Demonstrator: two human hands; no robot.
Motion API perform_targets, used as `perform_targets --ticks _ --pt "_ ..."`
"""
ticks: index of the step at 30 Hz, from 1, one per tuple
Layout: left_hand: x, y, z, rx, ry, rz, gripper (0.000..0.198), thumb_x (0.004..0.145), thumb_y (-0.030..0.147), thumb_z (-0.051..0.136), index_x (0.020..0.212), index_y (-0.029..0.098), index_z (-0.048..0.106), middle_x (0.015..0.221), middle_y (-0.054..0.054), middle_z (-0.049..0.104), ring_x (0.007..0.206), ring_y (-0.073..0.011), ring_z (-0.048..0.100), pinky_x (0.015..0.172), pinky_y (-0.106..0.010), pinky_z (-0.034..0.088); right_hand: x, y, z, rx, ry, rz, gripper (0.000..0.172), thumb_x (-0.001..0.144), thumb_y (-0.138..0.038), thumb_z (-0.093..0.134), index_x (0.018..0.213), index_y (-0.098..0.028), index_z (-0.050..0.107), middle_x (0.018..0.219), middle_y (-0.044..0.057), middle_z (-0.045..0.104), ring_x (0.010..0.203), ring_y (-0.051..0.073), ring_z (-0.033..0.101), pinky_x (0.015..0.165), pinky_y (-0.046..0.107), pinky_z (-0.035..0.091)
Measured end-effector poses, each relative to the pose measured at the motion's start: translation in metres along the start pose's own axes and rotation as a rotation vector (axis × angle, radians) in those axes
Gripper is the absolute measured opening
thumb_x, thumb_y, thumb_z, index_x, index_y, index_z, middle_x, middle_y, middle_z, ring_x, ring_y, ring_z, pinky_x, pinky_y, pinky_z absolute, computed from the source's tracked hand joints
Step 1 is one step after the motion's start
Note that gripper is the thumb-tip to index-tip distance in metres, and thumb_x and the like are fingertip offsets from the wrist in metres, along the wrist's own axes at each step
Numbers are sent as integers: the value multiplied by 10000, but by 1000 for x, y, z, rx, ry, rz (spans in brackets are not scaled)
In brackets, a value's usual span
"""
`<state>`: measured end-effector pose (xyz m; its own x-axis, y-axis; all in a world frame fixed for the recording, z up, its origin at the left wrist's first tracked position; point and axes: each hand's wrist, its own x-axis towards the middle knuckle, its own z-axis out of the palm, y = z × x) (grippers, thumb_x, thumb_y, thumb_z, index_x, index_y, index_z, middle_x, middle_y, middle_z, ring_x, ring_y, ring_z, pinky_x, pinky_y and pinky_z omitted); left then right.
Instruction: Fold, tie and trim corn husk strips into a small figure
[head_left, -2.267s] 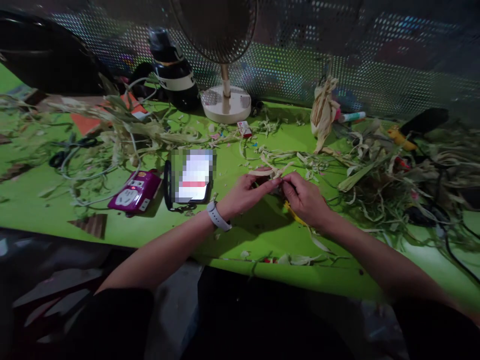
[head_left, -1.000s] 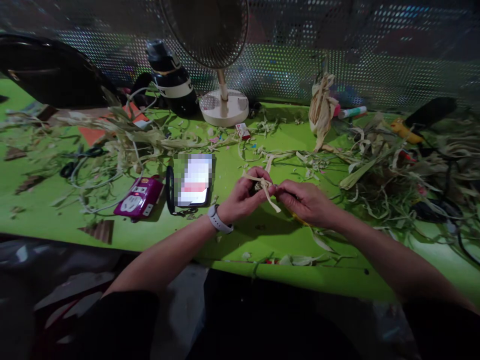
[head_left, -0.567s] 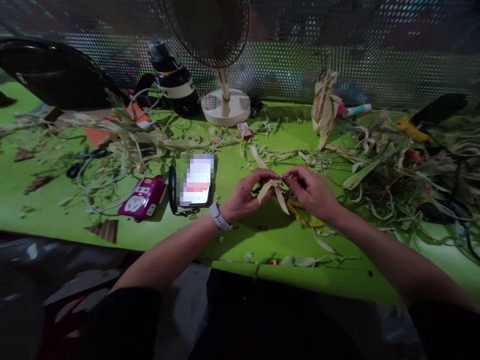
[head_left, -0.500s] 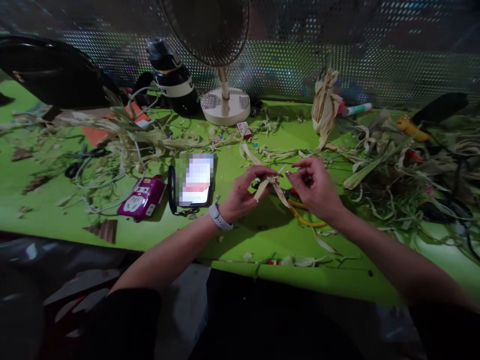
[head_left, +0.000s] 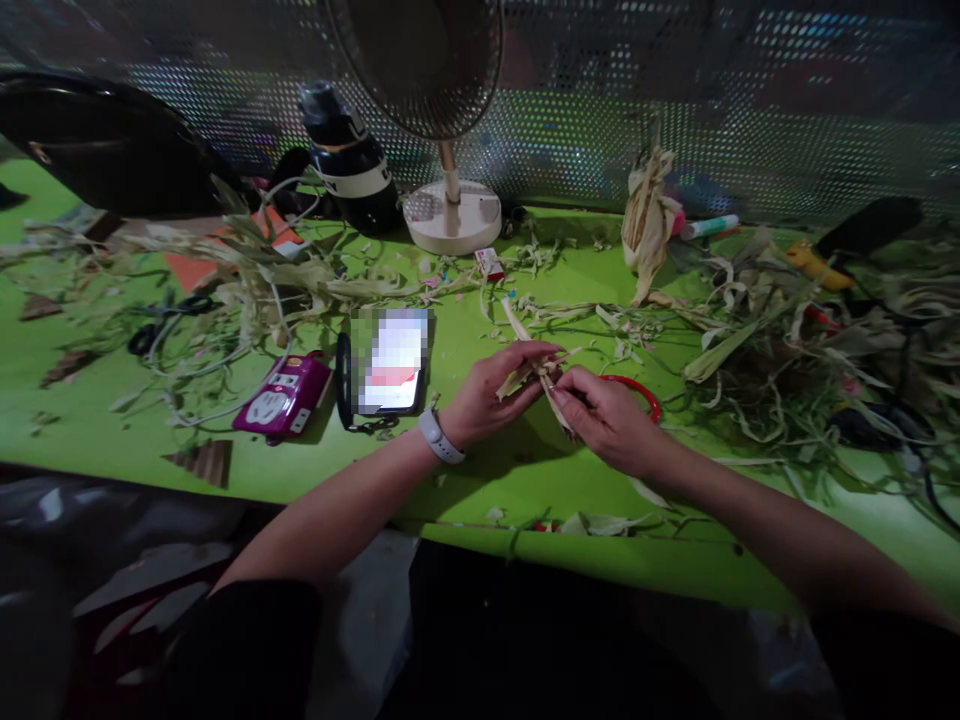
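My left hand (head_left: 491, 395), with a pale band on its wrist, holds a knotted bundle of dry corn husk (head_left: 546, 368) between thumb and fingers. From the bundle a strip hangs down toward me. My right hand (head_left: 604, 420) is closed, its thumb and forefinger pinching that strip just below the knot. Past the right hand shows the red handle (head_left: 643, 392) of a tool; the rest of it is hidden by my hands. A pale husk strip (head_left: 515, 318) sticks out beyond my left fingers.
Left of my hands lie a lit phone (head_left: 394, 360) and a purple power socket (head_left: 281, 395) with a white cable. Behind stand a fan (head_left: 454, 215), a black bottle (head_left: 352, 165) and an upright husk bundle (head_left: 646, 225). Husk scraps (head_left: 780, 370) pile at right.
My right hand has moved left and slightly down, from open fingers beside the husk to a pinch on its hanging strip. The tool's red handle now shows; its yellow handle is covered.
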<state>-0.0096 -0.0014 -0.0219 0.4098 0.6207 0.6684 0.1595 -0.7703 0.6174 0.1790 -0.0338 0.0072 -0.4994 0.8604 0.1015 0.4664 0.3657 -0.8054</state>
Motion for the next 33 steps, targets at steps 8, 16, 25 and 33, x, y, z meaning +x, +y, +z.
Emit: perform_targets --ticks 8,16,25,33 --pt "-2 2 1 -81 38 -11 413 846 148 632 1257 174 615 1153 -126 713 1018 -162 699 894 -250 550 0 -4 -1 101 -106 18 254 947 -330 401 722 -213 406 536 -61 428 464 84 384 492 232 303" --pt "-4 0 0 -148 2 -68 458 867 143 585 1319 213 570 1233 -115 675 1054 -177 683 901 -293 550 1 -2 -4 86 -187 -30 229 898 -302 468 694 -203 441 574 -55 424 493 79 379 499 223 311" --pt "1 12 6 -369 -103 -247 166 885 265 599 1012 161 626 926 -66 681 846 -131 652 767 -250 521 16 19 -11 669 8 322 413 871 -535 487 630 -200 467 465 -68 389 381 68 314 371 213 263" --pt "3 19 3 -569 -149 -362 141 812 252 687 899 151 640 841 -36 661 750 -103 623 701 -217 500 15 10 4 909 -13 412 331 747 -450 645 637 -193 468 451 -94 365 355 39 275 341 186 199"
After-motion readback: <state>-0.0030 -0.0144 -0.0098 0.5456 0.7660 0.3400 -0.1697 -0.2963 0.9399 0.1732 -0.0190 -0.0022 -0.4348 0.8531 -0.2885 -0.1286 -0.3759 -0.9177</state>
